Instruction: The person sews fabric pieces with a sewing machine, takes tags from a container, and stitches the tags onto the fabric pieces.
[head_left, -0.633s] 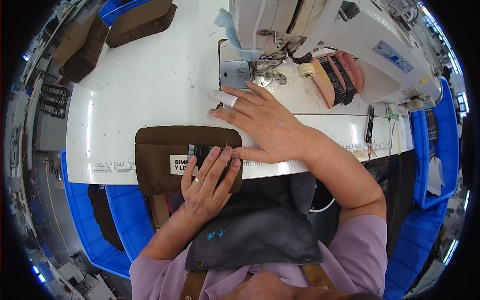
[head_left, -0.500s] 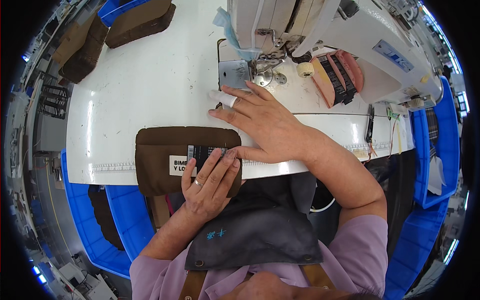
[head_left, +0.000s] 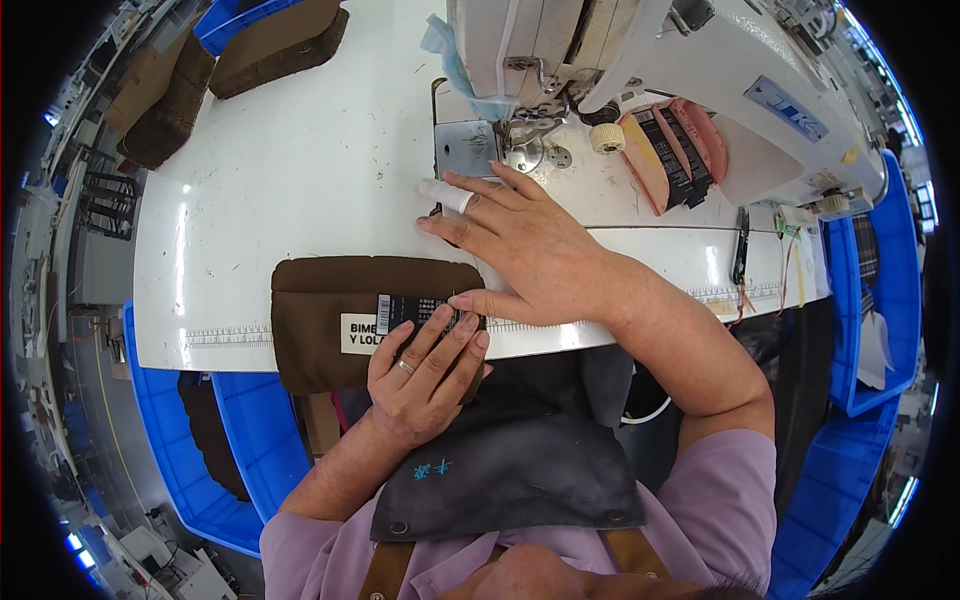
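A padded brown fabric pouch (head_left: 330, 290) lies at the table's front edge, a white patch (head_left: 357, 332) on its face. On top of it is a black care label (head_left: 398, 312) with a pale end. My left hand (head_left: 420, 375) holds the pouch by its lower right part, fingers flat over the label and patch, the thumb mostly hidden beneath. Fingers spread, my right hand (head_left: 535, 245) rests on the table just below the sewing machine's needle area (head_left: 524, 150). Its thumb tip touches the label's right end, and one finger wears a white wrap.
The white sewing machine (head_left: 700, 60) stands at the back right. Pink pieces with black labels (head_left: 675, 155) lie beneath its arm, thread snips (head_left: 741, 245) to the right. More brown pouches (head_left: 280, 50) sit back left. Blue bins (head_left: 262, 440) flank the table.
My left fingers have shifted slightly down and right, baring more of the label and patch. The right thumb has moved a little left onto the label; that hand otherwise stays put.
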